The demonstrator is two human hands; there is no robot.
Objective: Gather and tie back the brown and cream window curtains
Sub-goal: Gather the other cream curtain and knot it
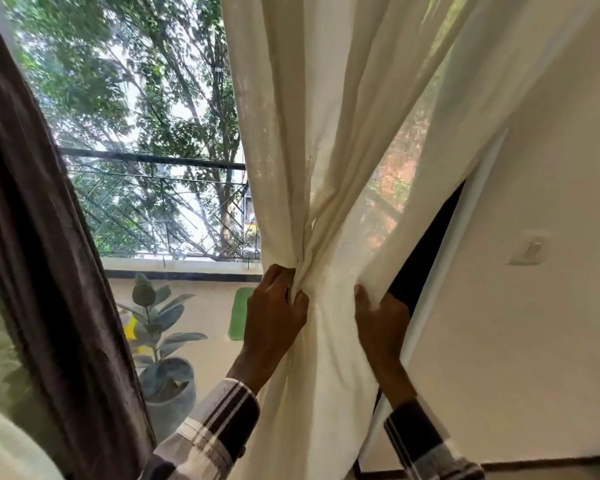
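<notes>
At frame centre, cream curtain bunched; left hand pinches its folds, right hand grips its edge at 3 o'clock (fingers hidden). Brown curtain hangs at 9 o'clock.

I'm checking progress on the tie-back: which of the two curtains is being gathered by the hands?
The cream curtain on the right: the left hand and right hand bunch it, while the brown curtain hangs untouched at left.

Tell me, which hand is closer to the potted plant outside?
Left. The left hand grips the cream curtain on the side toward the potted plant; the right hand holds the curtain's far edge.
</notes>
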